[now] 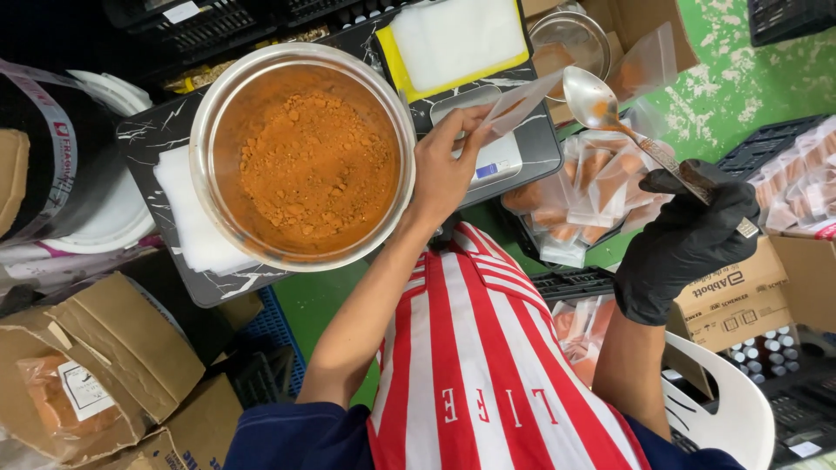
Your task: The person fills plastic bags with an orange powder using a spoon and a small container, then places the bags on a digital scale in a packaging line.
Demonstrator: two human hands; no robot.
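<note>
My left hand (446, 165), bare, pinches a small clear plastic pouch (521, 100) over a small digital scale (490, 152). My right hand (688, 235), in a black glove, grips the handle of a metal spoon (601, 104) whose bowl, smeared with orange powder, hangs just right of the pouch. A wide steel bowl (209, 148) heaped with orange powder (318, 165) sits to the left of my left hand on a dark marble-patterned board (157, 130).
A black crate with several filled powder pouches (583, 191) lies under the spoon. A stack of empty pouches on a yellow sheet (453, 39), a lidded glass dish (570, 39), cardboard boxes (740, 300), a large tape roll (52, 157) and a white chair (740, 409) surround me.
</note>
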